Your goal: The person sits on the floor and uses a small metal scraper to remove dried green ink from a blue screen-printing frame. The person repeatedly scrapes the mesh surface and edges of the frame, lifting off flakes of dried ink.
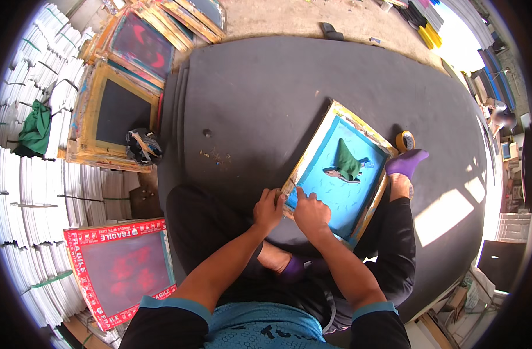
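Note:
A wooden screen-printing frame [363, 223] lies tilted across my lap and the dark mat, with blue mesh and blue tape along its inner edges. My left hand [269, 209] grips the frame's near left corner, fingers closed on the wood. Close beside it, my right hand [312, 212] is curled over the inner edge, index finger pressed at the blue tape; anything pinched under it is hidden. On the mesh rests a crumpled green cloth [348, 161], partly covering a dark grey object with a pinkish part, too small to name.
A roll of yellow tape [404, 141] lies beside my purple-socked foot [406, 163]. More screen frames [95, 110] lean at the left, one edged in red tape [83, 237]. Stacked white bundles [30, 192] line the left side. A person [501, 119] is at the far right.

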### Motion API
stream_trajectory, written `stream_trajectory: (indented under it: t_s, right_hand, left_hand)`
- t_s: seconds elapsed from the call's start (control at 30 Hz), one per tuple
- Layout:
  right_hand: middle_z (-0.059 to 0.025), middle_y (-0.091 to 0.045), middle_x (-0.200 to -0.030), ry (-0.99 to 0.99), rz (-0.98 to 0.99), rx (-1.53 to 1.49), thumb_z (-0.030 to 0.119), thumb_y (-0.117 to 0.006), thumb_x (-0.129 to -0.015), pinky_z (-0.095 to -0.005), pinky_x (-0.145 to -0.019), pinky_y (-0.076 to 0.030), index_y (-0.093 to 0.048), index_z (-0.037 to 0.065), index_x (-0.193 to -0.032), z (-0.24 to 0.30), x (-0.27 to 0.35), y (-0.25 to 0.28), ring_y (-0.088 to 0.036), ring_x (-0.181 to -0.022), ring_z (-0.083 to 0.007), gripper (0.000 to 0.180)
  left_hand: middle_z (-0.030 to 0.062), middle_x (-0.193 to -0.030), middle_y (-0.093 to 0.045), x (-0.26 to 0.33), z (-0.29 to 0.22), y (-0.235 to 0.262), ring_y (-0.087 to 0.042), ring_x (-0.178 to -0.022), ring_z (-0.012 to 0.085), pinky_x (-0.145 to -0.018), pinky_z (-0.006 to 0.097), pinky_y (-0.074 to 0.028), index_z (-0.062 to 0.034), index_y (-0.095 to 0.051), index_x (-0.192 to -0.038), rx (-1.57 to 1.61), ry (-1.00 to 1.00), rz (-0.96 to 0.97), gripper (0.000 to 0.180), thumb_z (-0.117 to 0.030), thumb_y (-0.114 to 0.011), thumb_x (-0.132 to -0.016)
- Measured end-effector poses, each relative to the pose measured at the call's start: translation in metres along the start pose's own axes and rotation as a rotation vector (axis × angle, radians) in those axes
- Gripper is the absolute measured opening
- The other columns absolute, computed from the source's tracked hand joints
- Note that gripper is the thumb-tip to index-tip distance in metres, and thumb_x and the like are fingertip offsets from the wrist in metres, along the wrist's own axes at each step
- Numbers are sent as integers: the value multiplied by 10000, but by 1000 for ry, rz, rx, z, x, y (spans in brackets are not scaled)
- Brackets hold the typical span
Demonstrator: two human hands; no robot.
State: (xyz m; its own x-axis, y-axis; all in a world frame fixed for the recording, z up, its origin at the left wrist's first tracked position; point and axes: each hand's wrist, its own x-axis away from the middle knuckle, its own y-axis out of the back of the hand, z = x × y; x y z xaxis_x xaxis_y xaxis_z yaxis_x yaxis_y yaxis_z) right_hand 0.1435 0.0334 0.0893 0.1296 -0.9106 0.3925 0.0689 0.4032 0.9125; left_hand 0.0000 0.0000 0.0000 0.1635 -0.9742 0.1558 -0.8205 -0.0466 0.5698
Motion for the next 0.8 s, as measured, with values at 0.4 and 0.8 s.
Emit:
stream_trajectory:
  t_s: [0.4,0.8]
  right_hand:
    - [-194,-724,-855,34,-127,-69,209,-587,-1021,-530,-697,-616,-655,242,-1396,-20,3,-15,-742,-754,-442,383]
    - [-183,-789,-987,127,-301,-715,171,-700,-1007,-388,-695,-587,-770,169,-1303,-65,-23,-75,-774,-803,-290,305]
  left_hand:
    - [163,-1071,-634,3,-3,-3,-678,-954,441,-806,519,-549,-70,-690,-1180,-13,-23,-36,292,-312,-617,-1032]
    - [161,-1132,-639,-2,4,-10,-684,-978,440,-825,531,-552,-63,-681,-1222,-74,-69,-50,400,-411,-579,-1053]
